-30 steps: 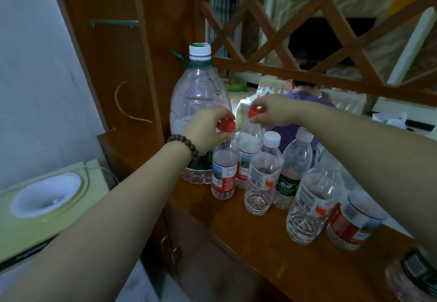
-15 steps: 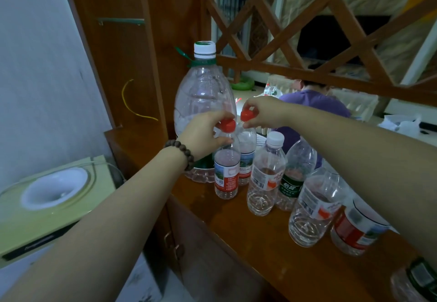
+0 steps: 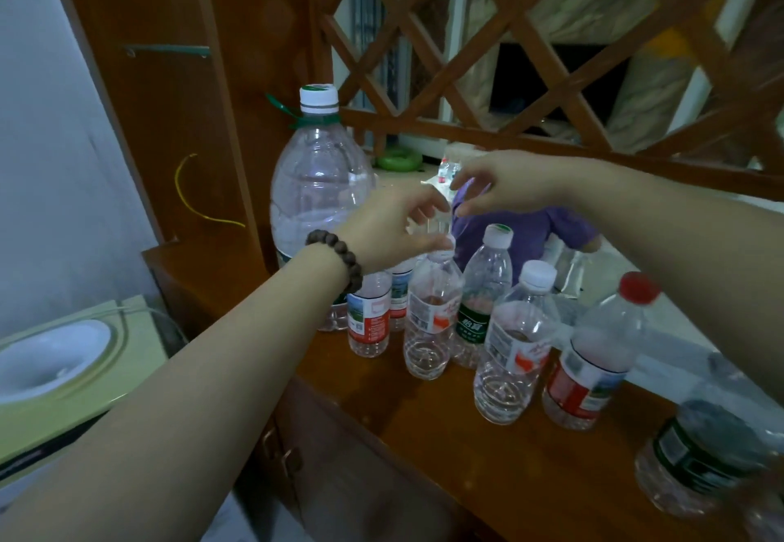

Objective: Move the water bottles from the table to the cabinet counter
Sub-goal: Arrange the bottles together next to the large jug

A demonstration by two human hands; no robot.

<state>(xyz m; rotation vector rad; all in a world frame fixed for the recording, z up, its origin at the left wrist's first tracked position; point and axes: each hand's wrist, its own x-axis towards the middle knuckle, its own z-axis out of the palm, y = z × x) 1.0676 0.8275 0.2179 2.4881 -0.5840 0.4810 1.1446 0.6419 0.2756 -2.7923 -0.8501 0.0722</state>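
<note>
On the wooden tabletop (image 3: 424,435), seen from the head camera, a row of small water bottles (image 3: 430,321) stands beside a big jug (image 3: 318,197) with a white cap. Both hands hover above the row's left end with fingers spread, each grip released and holding nothing. The left hand (image 3: 390,227), wearing a bead bracelet (image 3: 335,257), hides the caps of the two red-labelled bottles (image 3: 369,321) under it. The right hand (image 3: 505,180) is well above the bottles, touching none. At the right edge a dark-labelled bottle (image 3: 700,452) is blurred and cut off. Behind the lattice screen (image 3: 488,53), a purple shape is partly hidden by the bottles.
</note>
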